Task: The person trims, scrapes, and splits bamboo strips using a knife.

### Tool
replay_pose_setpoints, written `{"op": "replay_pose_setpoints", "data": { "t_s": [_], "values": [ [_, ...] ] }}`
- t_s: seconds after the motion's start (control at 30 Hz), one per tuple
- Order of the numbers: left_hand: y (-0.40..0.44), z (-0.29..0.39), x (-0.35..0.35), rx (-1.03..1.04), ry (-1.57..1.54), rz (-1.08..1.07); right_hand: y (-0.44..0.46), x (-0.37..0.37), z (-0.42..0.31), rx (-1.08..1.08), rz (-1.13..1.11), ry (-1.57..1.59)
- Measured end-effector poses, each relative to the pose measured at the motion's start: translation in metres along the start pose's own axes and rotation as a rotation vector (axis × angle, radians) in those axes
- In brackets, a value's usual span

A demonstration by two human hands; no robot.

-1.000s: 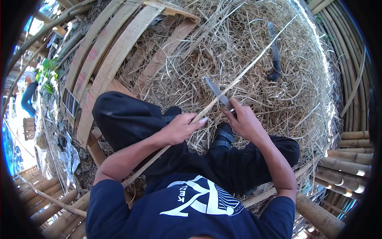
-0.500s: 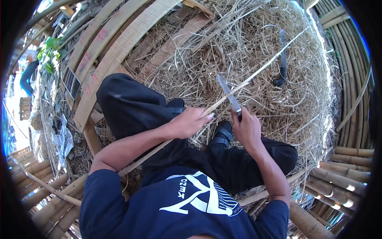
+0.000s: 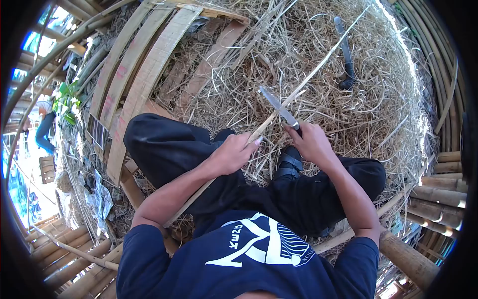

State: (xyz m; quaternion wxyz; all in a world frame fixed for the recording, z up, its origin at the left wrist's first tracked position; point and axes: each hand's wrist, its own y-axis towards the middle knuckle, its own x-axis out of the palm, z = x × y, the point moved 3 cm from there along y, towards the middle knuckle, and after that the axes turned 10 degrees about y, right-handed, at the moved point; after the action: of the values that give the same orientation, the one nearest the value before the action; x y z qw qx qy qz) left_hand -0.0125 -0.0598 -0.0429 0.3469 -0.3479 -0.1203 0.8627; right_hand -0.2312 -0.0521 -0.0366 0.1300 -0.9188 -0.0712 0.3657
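Note:
My left hand (image 3: 235,153) is closed around a long, pale strip that looks like split bamboo (image 3: 309,78). The strip slants from under my left forearm up to the far right, over the shavings. In my right hand (image 3: 309,142) is a knife (image 3: 277,105), gripped by its dark handle. Its blade points up and to the left and crosses the strip just beyond my left hand. Blade and strip appear to touch where they cross.
Pale shavings (image 3: 279,65) cover the ground ahead. A curved tool with a black handle (image 3: 347,79) lies on them at the far right. Wooden slats (image 3: 149,79) stand at the left, bamboo poles (image 3: 440,84) at the right. A person (image 3: 46,132) is at the far left.
The camera view has shifted slightly, so the surroundings sit differently. My right hand and the knife have come a little closer to my left hand. Both grips stay the same.

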Motion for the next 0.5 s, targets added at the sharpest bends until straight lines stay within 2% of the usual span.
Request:
{"op": "replay_pose_setpoints", "data": {
  "t_s": [0.1,0.27,0.37,0.43,0.47,0.5],
  "values": [
    [0.002,0.004,-0.002,0.0,-0.014,0.019,-0.005,-0.016,-0.019,0.012,-0.047,-0.026],
    [0.004,0.004,0.0,0.042,-0.069,0.005,-0.002,-0.013,-0.014,0.036,-0.056,0.137],
    [-0.001,0.011,0.0,-0.044,-0.214,-0.108,0.005,-0.011,-0.004,0.08,-0.089,0.261],
    [-0.004,0.012,0.003,-0.169,-0.525,-0.242,0.009,-0.009,-0.002,0.152,-0.234,0.214],
    [-0.005,0.014,0.0,-0.171,-0.513,-0.248,0.01,0.001,0.007,0.186,-0.302,0.416],
    [-0.006,0.016,-0.002,-0.185,-0.582,-0.284,0.009,0.002,0.005,0.186,-0.295,0.427]
  ]
}}
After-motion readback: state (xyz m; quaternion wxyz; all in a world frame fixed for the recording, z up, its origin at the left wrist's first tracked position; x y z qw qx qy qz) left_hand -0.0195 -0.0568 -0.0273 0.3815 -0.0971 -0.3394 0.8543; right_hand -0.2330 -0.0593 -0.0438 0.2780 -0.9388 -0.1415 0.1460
